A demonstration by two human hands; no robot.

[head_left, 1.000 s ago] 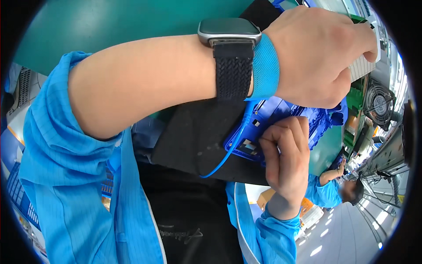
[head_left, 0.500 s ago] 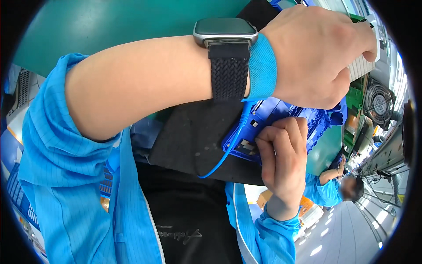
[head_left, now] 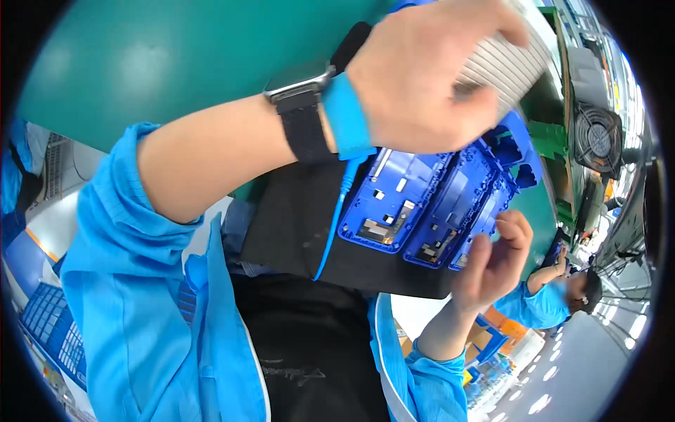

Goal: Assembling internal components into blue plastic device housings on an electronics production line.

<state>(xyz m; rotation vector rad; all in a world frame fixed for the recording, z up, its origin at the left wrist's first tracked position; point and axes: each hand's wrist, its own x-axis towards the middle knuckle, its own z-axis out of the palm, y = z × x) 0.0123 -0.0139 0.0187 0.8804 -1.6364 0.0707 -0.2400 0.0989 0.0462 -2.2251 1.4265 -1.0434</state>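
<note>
My left hand (head_left: 425,77), wearing a dark watch (head_left: 302,84) and a blue wrist strap (head_left: 348,116), hangs over the far end of the blue plastic housings. Its thumb and forefinger are bent but apart, with nothing visible between them; the other fingers are hidden. Three housings lie side by side on a black mat (head_left: 288,225): a left one (head_left: 387,204), a middle one (head_left: 436,228) and a partly covered right one (head_left: 485,211). Small metal and white parts sit inside them. My right hand (head_left: 499,264) is beside the right housing's near end, fingers loosely curled, thumb apart, holding nothing visible.
A white ribbed piece (head_left: 506,70) lies beyond my left hand. A blue cord (head_left: 334,218) runs from the wrist strap across the mat. Green table surface (head_left: 155,70) spreads at left. A round fan (head_left: 598,137) and a co-worker in blue (head_left: 538,302) are at right.
My left hand has drawn back leftward from the white ribbed piece. My right hand has moved right, off the left housing, and its fingers have spread. More of the three housings shows.
</note>
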